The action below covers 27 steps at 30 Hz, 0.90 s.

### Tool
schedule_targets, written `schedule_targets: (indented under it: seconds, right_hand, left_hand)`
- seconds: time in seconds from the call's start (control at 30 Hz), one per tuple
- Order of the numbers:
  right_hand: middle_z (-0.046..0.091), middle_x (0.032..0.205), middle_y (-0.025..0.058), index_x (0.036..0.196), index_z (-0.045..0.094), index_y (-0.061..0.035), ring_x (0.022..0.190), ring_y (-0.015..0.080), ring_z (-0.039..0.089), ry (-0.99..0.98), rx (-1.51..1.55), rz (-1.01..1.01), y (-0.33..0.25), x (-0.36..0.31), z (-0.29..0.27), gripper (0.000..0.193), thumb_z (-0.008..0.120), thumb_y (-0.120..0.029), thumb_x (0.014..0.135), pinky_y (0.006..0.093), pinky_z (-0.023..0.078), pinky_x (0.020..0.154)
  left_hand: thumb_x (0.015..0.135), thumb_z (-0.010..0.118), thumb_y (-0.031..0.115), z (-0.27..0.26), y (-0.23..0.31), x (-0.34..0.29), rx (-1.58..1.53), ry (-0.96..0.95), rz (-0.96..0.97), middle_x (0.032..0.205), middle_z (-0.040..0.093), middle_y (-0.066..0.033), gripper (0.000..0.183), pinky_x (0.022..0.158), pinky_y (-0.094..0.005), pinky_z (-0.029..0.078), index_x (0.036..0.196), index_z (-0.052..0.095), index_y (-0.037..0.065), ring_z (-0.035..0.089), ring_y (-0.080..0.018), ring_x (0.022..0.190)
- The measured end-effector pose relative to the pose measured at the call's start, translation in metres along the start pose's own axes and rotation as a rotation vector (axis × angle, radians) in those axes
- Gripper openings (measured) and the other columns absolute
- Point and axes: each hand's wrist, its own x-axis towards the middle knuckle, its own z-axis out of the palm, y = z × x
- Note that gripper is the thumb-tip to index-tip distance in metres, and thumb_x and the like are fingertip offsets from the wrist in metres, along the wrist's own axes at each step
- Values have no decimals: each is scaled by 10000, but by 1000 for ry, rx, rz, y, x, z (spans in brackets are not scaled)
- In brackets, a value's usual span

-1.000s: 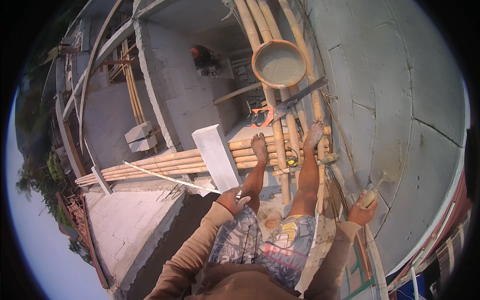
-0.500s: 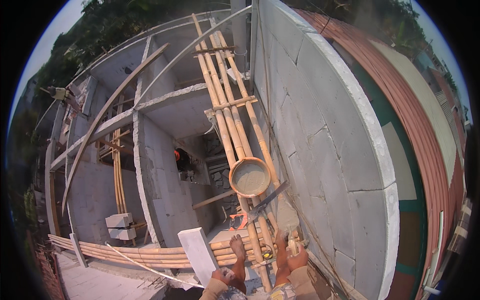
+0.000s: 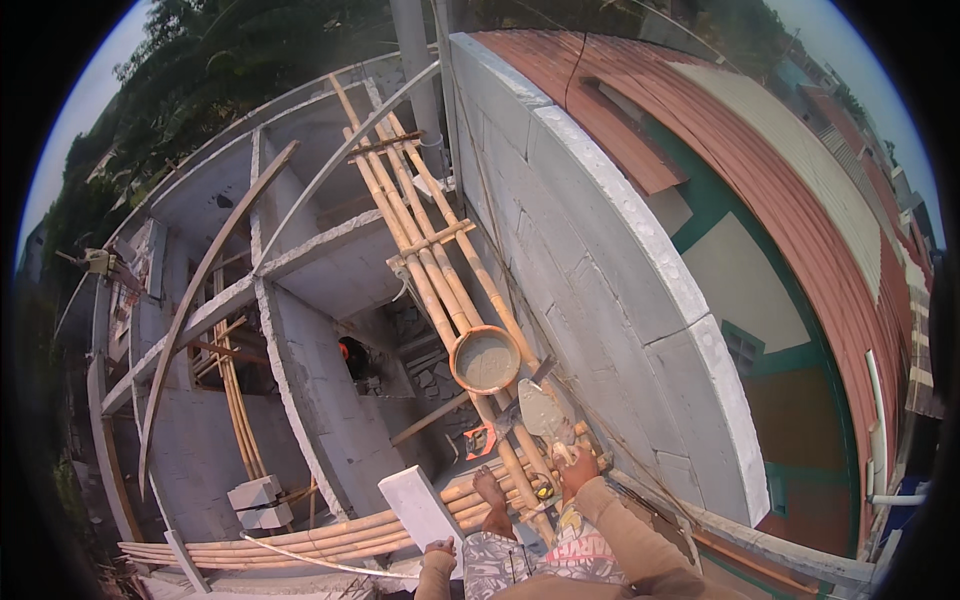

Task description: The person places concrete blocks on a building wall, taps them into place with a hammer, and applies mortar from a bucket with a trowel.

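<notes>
My left hand (image 3: 440,547) is closed on the right edge of a pale lightweight concrete block (image 3: 412,497), which stands tilted beside my left foot. My right hand (image 3: 577,470) grips the handle of a trowel (image 3: 545,408); its broad blade, coated in grey mortar, points away from me. Just beyond the blade and to its left, an orange-rimmed bucket (image 3: 456,372) of wet grey mortar rests on bamboo poles (image 3: 424,292). A handsaw (image 3: 480,441) with an orange handle lies on the poles, its blade partly hidden behind the trowel. A tape measure (image 3: 544,490) sits between my feet.
A tall grey block wall (image 3: 600,290) runs along the right, with a red corrugated roof (image 3: 780,180) beyond. Open rooms drop away on the left between concrete beams (image 3: 215,305). A person (image 3: 352,355) is below. Stacked blocks (image 3: 257,500) stand at the lower left.
My view has swung to the right. The trowel has come nearer the bucket, its blade now showing its face, and my right forearm reaches further forward. My left hand stays at the block.
</notes>
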Motion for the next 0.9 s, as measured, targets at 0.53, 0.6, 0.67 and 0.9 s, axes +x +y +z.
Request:
schedule_targets:
  seconds: [0.53,0.6,0.67,0.9]
  right_hand:
    - [652,1137,236,1235,595,-36,1098,402,597,361,-37,333,106,-163,-95,625,646,-514,836,474,460,958]
    - [651,1145,235,1242,593,-39,1099,406,595,453,-28,470,156,-190,-79,631,651,-517,833,476,458,960]
    - [642,1162,246,1241,599,-39,1106,402,599,448,79,578,178,-209,-61,640,666,-519,824,471,463,963]
    - [653,1124,246,1101,643,-12,1062,392,630,536,339,983,246,-285,14,562,727,-473,791,462,500,904]
  left_hand:
    - [876,738,318,-48,208,-12,104,-313,383,998,678,-158,473,642,-371,540,1154,572,-27,673,-252,790]
    - [872,744,305,-52,211,4,145,-318,372,982,683,-164,458,660,-378,547,1140,584,-29,678,-271,804]
    - [867,750,293,-75,221,31,108,-262,362,966,688,-170,443,677,-386,553,1126,595,-31,683,-291,817]
    - [881,732,277,-76,249,0,396,-240,443,961,691,-163,387,724,-377,568,1069,630,-46,689,-291,852]
